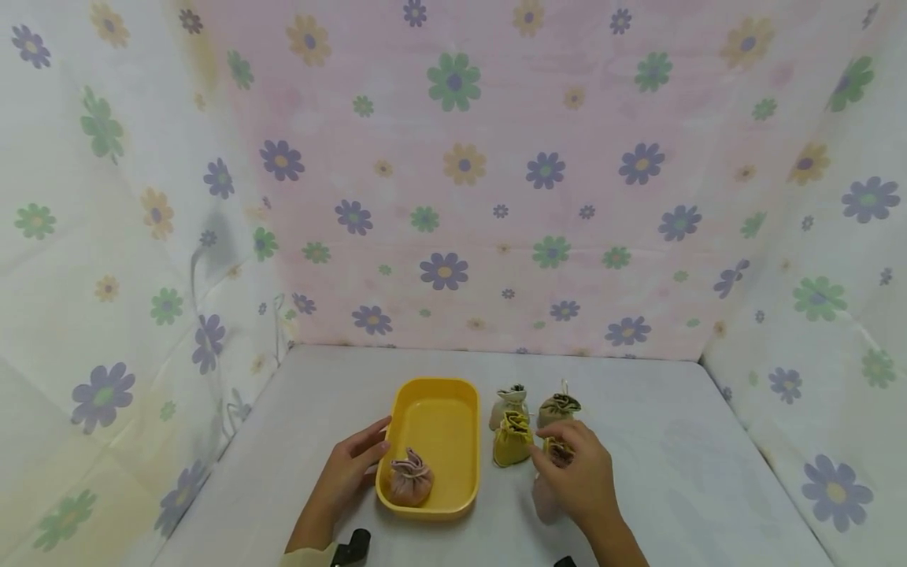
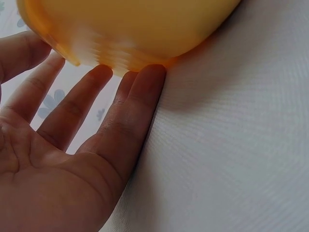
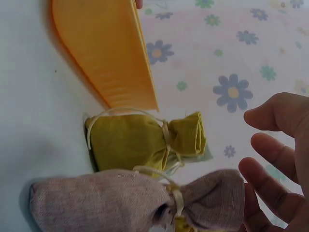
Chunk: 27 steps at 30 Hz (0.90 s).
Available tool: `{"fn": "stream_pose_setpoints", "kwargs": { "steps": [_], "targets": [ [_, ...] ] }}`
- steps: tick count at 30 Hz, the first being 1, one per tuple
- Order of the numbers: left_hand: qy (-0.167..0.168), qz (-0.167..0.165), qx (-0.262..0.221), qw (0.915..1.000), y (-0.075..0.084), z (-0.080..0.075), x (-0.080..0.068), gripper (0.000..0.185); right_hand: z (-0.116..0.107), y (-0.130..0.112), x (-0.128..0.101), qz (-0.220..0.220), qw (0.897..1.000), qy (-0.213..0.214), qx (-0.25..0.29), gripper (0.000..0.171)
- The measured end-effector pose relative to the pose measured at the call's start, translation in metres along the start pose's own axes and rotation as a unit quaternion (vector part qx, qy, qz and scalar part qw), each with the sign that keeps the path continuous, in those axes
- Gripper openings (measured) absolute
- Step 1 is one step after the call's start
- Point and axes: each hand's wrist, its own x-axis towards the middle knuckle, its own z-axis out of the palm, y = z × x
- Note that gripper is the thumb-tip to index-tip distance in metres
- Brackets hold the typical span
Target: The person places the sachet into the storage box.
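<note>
Flowered cloth [image 1: 460, 197] hung as a backdrop beyond both hands and along either side. Pale worktop [image 1: 673, 472] under everything.

Yellow tray [image 1: 439, 409] between the two hands, its left wall touched by the straight fingertips of the left hand [image 1: 350, 472]; from the left wrist view, open palm and extended fingers [image 2: 140, 101] resting against the tray's outer wall, nothing gripped. Pinkish drawstring pouch [image 1: 410, 477] inside the tray, at the near end, just right of the left hand.

Cluster of small pouches just right of the tray, under and beyond the right hand [image 1: 577, 476]. Yellow-green pouch [image 1: 512, 441] closest to the tray, just left of the right fingertips. Brown pouch [image 1: 558, 408] just beyond those fingertips, beige pouch [image 1: 507, 402] beside it, further left. Another pouch [image 1: 560, 450] directly beneath the right fingers, mostly hidden; contact hard to judge from above. From the right wrist view, right fingers [image 3: 270, 188] loosely spread and relaxed beside the tied neck of a mauve pouch [image 3: 106, 203], not closed around it.
</note>
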Motion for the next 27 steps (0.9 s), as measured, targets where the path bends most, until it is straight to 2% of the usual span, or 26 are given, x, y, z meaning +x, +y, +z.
{"fn": "stream_pose_setpoints", "kwargs": {
  "steps": [14, 21, 27],
  "targets": [
    [-0.014, 0.007, -0.016, 0.9997, -0.002, -0.001, 0.0, 0.05, -0.006, 0.015, -0.011, 0.062, 0.998, 0.002, -0.025, 0.032],
    [-0.01, 0.001, -0.01, 0.9999, -0.001, 0.001, -0.001, 0.051, -0.004, 0.022, -0.015, 0.071, 0.997, 0.011, -0.036, 0.037],
    [-0.004, 0.0, -0.006, 1.0, 0.0, 0.002, -0.004, 0.05, -0.003, 0.026, -0.018, 0.085, 0.996, -0.008, -0.038, 0.043]
  ]
}}
